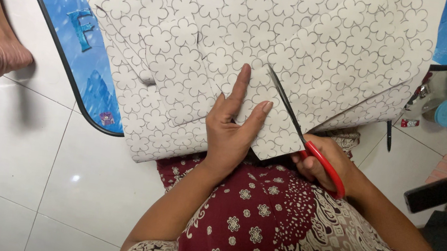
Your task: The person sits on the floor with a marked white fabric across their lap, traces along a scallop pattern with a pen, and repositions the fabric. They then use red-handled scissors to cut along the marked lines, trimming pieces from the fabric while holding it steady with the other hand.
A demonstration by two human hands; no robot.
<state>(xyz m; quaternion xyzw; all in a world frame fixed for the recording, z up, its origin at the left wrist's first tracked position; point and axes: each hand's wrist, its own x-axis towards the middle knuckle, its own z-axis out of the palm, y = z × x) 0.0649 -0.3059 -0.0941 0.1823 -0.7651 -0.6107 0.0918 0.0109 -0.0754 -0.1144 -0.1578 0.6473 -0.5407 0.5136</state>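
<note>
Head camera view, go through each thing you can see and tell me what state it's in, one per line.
Patterned sheets: overlapping, partly cut, spread over the blue board.
Scissors: blades in the paper, nearly closed.
Left hand: flat, pressing the sheet down.
Right hand: gripping the red scissor handles.
Small jar: blue lid on.
Phone: screen dark.

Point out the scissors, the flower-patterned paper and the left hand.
scissors (325, 166): head view, on the red handle.
flower-patterned paper (258, 27): head view, on its upper middle.
left hand (229, 137): head view, on its back.
</note>
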